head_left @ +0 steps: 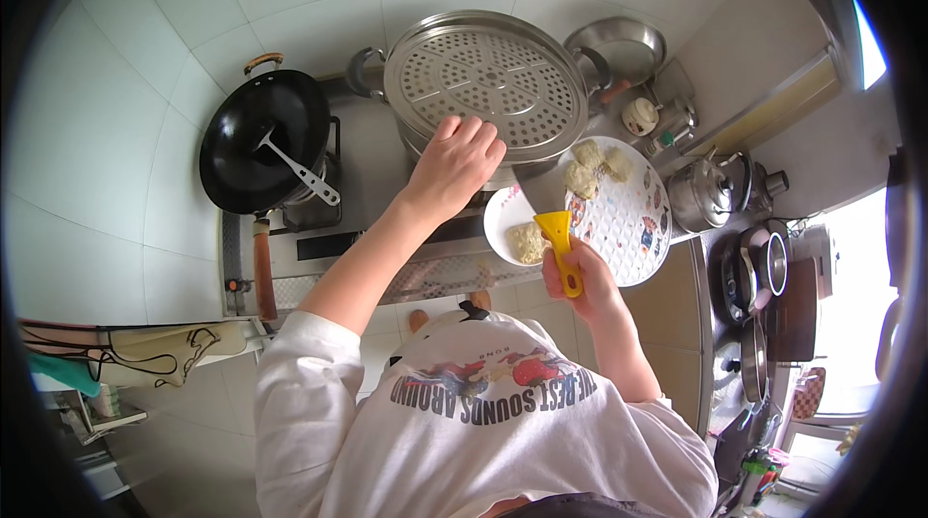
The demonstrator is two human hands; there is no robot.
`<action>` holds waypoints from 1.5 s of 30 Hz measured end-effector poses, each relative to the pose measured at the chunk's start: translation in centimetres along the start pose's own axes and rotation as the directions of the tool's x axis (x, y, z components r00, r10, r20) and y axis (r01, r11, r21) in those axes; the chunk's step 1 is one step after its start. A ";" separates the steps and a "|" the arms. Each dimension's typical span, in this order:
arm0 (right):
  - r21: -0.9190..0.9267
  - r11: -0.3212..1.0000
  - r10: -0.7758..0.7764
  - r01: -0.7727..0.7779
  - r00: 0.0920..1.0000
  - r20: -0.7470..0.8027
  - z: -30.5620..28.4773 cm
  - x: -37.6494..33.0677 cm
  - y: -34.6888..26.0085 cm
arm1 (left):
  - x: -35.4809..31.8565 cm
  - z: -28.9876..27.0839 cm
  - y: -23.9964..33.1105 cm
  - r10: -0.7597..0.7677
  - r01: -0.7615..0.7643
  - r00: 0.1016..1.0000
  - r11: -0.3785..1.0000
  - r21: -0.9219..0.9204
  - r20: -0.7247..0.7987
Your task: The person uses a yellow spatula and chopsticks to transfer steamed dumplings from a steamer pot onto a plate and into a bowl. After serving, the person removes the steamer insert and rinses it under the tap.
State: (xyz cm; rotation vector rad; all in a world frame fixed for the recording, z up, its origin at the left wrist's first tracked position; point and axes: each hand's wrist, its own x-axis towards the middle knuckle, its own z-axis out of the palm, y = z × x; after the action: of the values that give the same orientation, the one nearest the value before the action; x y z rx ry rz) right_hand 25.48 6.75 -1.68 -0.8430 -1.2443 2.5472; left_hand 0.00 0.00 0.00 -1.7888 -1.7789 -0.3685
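My left hand (456, 166) hangs over the near rim of a large round steamer (498, 83) with a perforated metal tray. Its fingers are curled and pressed together, and whatever may be in them is hidden. In my right hand (590, 278) is a knife (555, 238) with a yellow handle, its broad metal blade pointing away from me. The blade passes over a small white dish (498, 220) that holds a pale green-flecked dough piece (528, 244). Beside it, a large white patterned tray (630, 238) carries several similar dough pieces (582, 178) along its far left side.
Left of the steamer, a black wok (259, 131) sits on the stove with a slotted spatula (300, 168) in it. To the right are a metal pan (623, 43), a small lidded jar (640, 116) and a steel kettle (700, 191). More pans (739, 276) line the right counter.
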 end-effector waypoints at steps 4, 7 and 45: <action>0.072 0.996 0.052 -0.052 0.999 0.000 0.9 0.7 -1.1 | 0.4 0.0 0.1 0.040 -0.041 0.999 0.997 -0.058 -0.021; 0.019 0.998 0.056 -0.057 0.998 0.024 1.0 -1.1 -1.0 | 0.6 -1.0 0.1 0.035 -0.038 0.998 0.998 -0.053 -0.051; -0.010 0.996 -0.066 0.090 0.804 0.591 25.4 11.1 1.4 | -14.6 -19.4 -9.2 -0.083 0.179 0.974 0.848 0.500 -0.209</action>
State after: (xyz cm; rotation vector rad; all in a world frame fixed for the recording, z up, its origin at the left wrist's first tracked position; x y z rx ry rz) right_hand 2.18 -6.68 5.13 0.0384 -1.4382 2.8217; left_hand -6.06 -23.64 8.82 -1.2189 -1.6746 -0.0824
